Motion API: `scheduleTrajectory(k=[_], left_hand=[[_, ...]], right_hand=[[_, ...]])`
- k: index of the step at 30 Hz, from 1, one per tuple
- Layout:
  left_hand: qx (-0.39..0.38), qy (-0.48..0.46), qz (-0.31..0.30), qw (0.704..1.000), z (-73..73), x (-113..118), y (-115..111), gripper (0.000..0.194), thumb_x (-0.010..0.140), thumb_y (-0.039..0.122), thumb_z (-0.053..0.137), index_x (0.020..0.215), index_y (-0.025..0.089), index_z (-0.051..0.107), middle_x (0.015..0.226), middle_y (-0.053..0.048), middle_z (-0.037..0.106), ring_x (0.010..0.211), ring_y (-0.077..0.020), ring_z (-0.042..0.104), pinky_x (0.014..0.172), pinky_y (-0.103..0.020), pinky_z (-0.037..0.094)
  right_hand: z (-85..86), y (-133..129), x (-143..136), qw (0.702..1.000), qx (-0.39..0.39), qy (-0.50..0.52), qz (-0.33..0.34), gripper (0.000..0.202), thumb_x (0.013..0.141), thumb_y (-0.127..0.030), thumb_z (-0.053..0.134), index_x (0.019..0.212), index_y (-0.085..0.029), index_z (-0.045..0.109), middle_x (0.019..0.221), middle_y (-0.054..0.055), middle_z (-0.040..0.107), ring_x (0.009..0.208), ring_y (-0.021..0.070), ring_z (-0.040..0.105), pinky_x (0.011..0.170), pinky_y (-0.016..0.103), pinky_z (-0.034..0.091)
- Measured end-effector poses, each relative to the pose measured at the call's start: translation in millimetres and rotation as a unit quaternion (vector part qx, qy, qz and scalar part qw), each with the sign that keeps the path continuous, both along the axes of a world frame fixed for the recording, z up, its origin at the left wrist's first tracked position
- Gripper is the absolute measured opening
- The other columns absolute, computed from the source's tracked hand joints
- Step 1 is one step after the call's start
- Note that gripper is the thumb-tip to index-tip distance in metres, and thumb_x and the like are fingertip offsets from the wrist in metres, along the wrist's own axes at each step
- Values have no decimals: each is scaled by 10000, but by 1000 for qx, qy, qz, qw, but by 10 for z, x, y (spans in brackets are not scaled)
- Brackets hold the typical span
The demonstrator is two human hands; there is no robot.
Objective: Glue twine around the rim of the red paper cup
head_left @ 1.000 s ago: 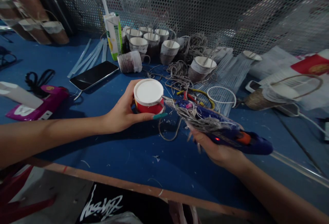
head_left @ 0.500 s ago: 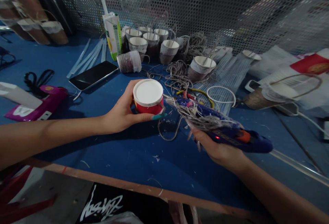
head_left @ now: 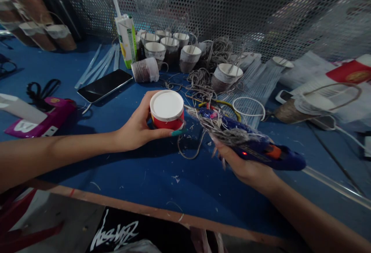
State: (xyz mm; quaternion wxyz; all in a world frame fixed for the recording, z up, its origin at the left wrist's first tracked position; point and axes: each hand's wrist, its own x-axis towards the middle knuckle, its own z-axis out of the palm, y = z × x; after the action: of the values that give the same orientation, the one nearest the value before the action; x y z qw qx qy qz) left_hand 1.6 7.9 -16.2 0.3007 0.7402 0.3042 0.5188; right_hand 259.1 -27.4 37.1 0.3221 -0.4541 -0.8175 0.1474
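Note:
Upside down, with its white base facing up, a red paper cup (head_left: 167,110) is gripped in my left hand (head_left: 139,123), thumb along the near side. My right hand (head_left: 243,168) is wrapped round a blue hot glue gun (head_left: 246,139) whose small red light is lit. Grey twine fibres and glue strands cling to the gun's front. Its nozzle points left, close to the cup's right side; whether the two touch I cannot tell. A clear glue stick (head_left: 336,185) sticks out of the gun's rear. Grey twine (head_left: 191,156) hangs from the cup in a loop onto the table.
Several twine-wrapped cups (head_left: 155,52) stand at the back beside a drink carton (head_left: 126,42). Glue sticks (head_left: 256,84) and tangled twine (head_left: 199,79) lie behind the gun. To the left are a phone (head_left: 106,86) and a purple packet (head_left: 55,115). A perforated metal screen (head_left: 203,9) borders the back.
Both hands hold almost the same pose. The glue gun's rear has shifted very slightly left and up; the cup stays in place.

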Motion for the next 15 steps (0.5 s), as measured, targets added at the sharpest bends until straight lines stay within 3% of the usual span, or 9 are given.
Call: scheduleTrajectory(k=[4, 15], left_hand=[[-2, -3, 3, 1000, -3, 2, -1, 717, 715, 374, 824, 1331, 276, 469, 1320, -98, 525, 1261, -299, 542, 1127, -521, 444], [7, 26, 11, 1000, 45, -4, -4, 744, 708, 405, 824, 1343, 260, 466, 1307, -106, 554, 1249, -306, 556, 1117, -505, 454]], right_hand=[[23, 8, -21, 1000, 15, 3, 2, 255, 891, -362, 537, 653, -280, 579, 615, 10, 643, 593, 224, 662, 637, 386, 607], [-12, 26, -4, 1000, 25, 1, 6, 263, 901, -388, 542, 675, -267, 601, 666, 29, 665, 672, 239, 688, 680, 390, 608]])
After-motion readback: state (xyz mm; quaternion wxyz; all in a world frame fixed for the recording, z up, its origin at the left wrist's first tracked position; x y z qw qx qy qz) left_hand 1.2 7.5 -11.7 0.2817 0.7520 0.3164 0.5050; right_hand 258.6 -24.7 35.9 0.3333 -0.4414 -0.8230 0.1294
